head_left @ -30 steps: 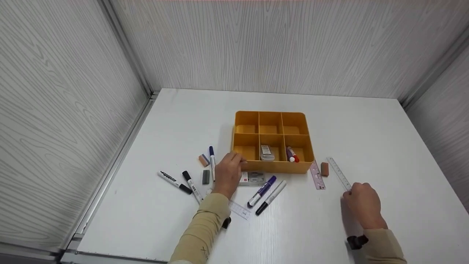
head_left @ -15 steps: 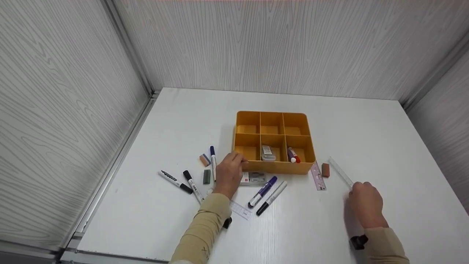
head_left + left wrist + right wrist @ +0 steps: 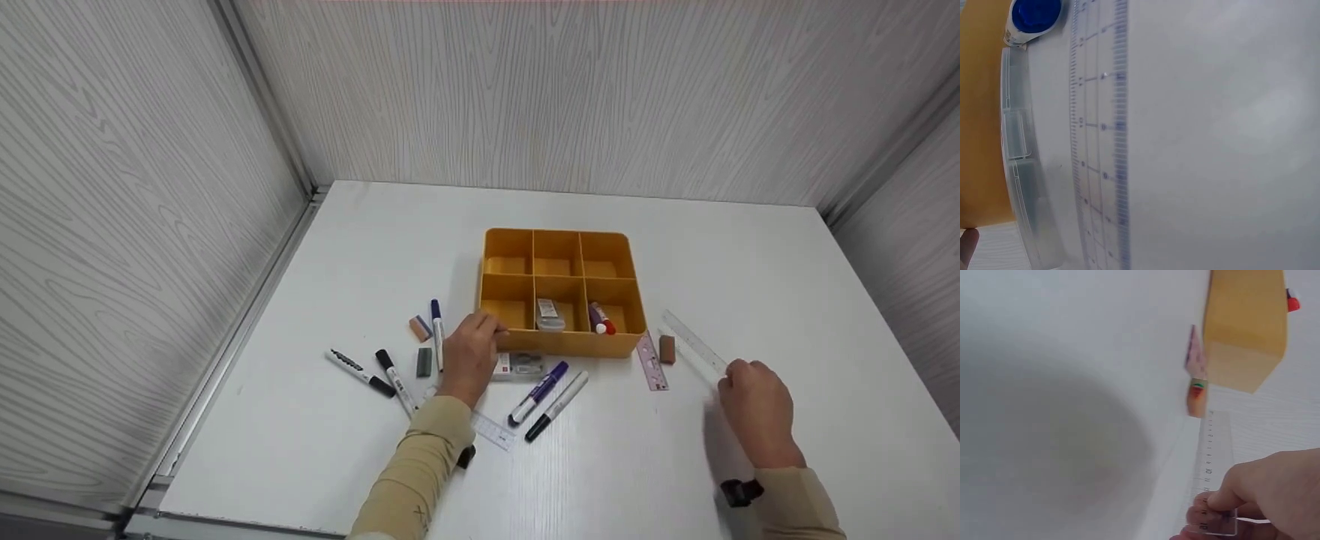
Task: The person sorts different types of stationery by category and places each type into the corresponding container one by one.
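My right hand (image 3: 757,409) pinches one end of a clear ruler (image 3: 691,336). The right wrist view shows the thumb pressed on this ruler (image 3: 1216,447) with the fingers beneath, its far end tilted up off the table. My left hand (image 3: 469,356) grips the front left rim of an orange divided box (image 3: 566,343). One fingertip (image 3: 968,244) shows at the box's edge in the left wrist view. In the box's front row sit a small clear case (image 3: 550,315) in the middle compartment and short markers (image 3: 601,318) in the right one.
Right of the box lie a pink ruler (image 3: 652,364) and a brown eraser (image 3: 667,349). In front are a clear flat case (image 3: 519,365), a purple marker (image 3: 538,394), a white marker (image 3: 556,405) and another ruler (image 3: 493,431). Several markers and erasers lie at left.
My right hand has lifted the clear ruler off the table and shifted slightly right; the ruler's far end has risen near the brown eraser. The left hand stays on the box.
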Demonstrator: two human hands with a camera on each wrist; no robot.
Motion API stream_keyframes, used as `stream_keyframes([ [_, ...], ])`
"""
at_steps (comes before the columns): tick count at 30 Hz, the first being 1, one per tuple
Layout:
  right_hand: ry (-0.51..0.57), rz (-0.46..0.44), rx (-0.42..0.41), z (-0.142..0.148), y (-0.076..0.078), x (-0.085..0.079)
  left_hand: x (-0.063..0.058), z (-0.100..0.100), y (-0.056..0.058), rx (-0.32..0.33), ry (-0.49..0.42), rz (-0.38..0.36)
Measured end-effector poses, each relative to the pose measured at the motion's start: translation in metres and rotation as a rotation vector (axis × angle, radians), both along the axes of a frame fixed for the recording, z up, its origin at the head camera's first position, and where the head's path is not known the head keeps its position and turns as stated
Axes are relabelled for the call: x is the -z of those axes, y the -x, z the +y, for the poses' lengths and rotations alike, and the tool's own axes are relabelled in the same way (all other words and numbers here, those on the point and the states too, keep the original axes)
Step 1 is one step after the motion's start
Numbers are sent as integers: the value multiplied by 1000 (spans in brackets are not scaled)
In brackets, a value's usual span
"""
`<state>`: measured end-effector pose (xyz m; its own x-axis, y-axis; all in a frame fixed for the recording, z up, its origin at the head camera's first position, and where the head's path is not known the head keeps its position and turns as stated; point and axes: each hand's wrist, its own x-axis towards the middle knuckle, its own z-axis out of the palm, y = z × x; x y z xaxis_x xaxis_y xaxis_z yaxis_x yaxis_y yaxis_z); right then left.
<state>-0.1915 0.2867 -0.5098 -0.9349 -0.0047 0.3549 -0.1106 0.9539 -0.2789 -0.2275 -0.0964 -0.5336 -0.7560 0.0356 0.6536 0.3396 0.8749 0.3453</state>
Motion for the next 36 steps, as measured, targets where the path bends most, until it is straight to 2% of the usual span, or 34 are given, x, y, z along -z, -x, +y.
stream_keyframes([
  [4,38,151,-19,-6,2,-9,0,0,-1,1,7,-13],
  [7,69,202,-22,-11,2,-16,0,0,-2,5,10,-29],
  [11,133,275,-75,-19,3,-26,0,0,-2,7,10,-31],
  [14,192,340,-137,-26,3,-33,0,0,-2,6,9,-8],
  [21,263,482,-212,-41,5,-51,0,0,-1,0,17,28],
  [27,278,512,-317,-61,6,-63,-1,-1,0,5,-1,26],
  [36,234,466,-512,-104,3,-67,-1,-1,-1,1,7,7],
])
